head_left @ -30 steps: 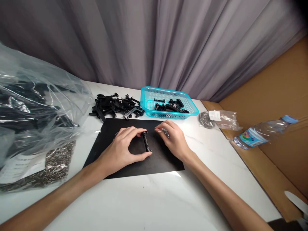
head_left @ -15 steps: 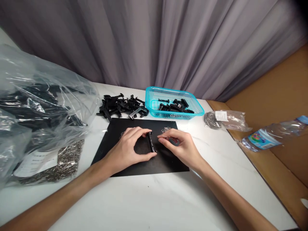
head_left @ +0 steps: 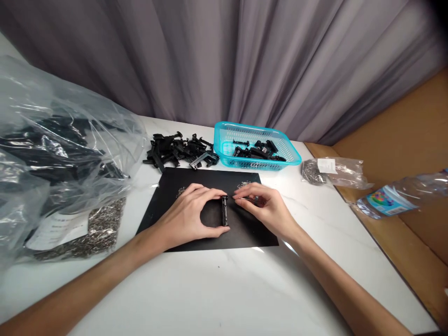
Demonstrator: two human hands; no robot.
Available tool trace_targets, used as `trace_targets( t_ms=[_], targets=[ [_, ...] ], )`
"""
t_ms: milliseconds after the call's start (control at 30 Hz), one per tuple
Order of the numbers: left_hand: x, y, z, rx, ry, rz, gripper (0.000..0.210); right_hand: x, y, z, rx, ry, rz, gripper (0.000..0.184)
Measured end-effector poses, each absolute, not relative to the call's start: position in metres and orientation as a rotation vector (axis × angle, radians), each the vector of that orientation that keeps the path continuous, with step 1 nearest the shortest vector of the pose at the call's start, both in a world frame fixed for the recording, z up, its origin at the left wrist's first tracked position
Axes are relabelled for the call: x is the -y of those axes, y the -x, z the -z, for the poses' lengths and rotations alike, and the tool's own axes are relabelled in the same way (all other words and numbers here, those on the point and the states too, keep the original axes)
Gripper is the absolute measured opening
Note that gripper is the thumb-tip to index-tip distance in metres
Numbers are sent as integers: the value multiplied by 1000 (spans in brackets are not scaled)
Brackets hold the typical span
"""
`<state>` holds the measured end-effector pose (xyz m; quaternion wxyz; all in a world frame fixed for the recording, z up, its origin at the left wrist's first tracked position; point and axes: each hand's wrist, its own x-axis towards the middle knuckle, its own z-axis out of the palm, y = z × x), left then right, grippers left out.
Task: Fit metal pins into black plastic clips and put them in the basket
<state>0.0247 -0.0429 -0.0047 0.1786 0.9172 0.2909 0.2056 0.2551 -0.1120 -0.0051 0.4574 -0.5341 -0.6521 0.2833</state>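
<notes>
My left hand (head_left: 191,212) grips a slim black plastic part (head_left: 224,211) by its two ends, fingers at the far end and thumb at the near end. Just to its right, my right hand (head_left: 263,203) is closed in a pinch, apart from the part. Something thin and metallic shows between those fingers, too small to name. Both hands are over a black mat (head_left: 210,240). One little pile of metal pieces (head_left: 244,185) lies behind my right hand, and another pile (head_left: 180,192) is partly covered by my left hand.
A heap of black parts (head_left: 180,151) lies behind the mat, beside a blue basket (head_left: 257,163) holding several more. Clear plastic bags (head_left: 77,154) fill the left side. On the right are a small bag of metal pieces (head_left: 313,172) and a plastic bottle (head_left: 392,200) against cardboard.
The black part has turned slightly in my left hand, so its long side now faces up more. My right hand stays pinched beside it. The whole view has shifted a little.
</notes>
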Motion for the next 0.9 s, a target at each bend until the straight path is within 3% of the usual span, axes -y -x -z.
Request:
trace_targets(
  t_ms=[600,900],
  targets=[
    [41,-29,4,-748,-2636,-646,63,108,-245,12,1416,1292,-772,17],
    [42,-30,6,-764,-2628,-649,62,103,-236,16,1498,1227,-696,4]
  ],
)
